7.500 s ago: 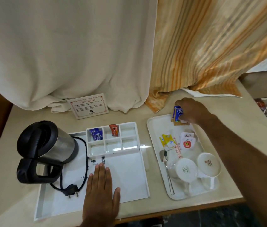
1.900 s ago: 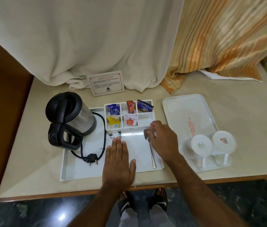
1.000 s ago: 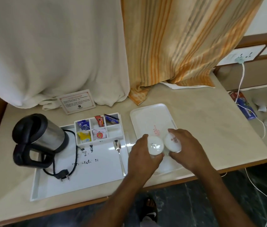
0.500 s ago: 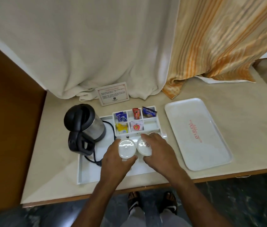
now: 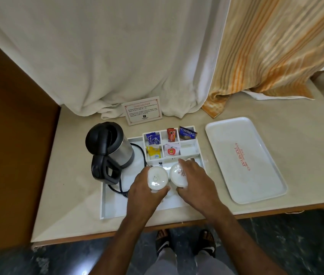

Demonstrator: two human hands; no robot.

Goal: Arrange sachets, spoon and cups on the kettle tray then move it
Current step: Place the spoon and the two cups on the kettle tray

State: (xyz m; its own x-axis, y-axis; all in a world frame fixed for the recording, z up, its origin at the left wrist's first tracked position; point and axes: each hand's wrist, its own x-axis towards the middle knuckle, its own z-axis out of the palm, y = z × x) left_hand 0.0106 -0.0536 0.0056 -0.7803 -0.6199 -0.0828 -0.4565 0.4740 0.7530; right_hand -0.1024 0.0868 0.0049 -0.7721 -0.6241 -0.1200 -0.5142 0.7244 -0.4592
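The white kettle tray [image 5: 113, 209] lies on the counter with a black and steel kettle [image 5: 109, 147] at its left. Several sachets [image 5: 172, 150] fill its divided compartments at the back. My left hand [image 5: 145, 191] grips one upturned white cup [image 5: 157, 178] over the tray's flat part. My right hand [image 5: 194, 179] grips a second upturned white cup [image 5: 177, 174] right beside it. The two cups almost touch. The spoon is hidden under my hands.
A bare white serving tray [image 5: 244, 157] with red lettering lies to the right. A printed card [image 5: 142, 110] stands behind the kettle tray, before white and orange-striped curtains. The kettle's cord [image 5: 117, 190] loops over the tray. A wooden panel bounds the left; the counter edge is near.
Both hands lifted the two cups off the serving tray, carried them left, and now hold them low over the kettle tray. Earlier the sachets and spoon went onto the kettle tray.
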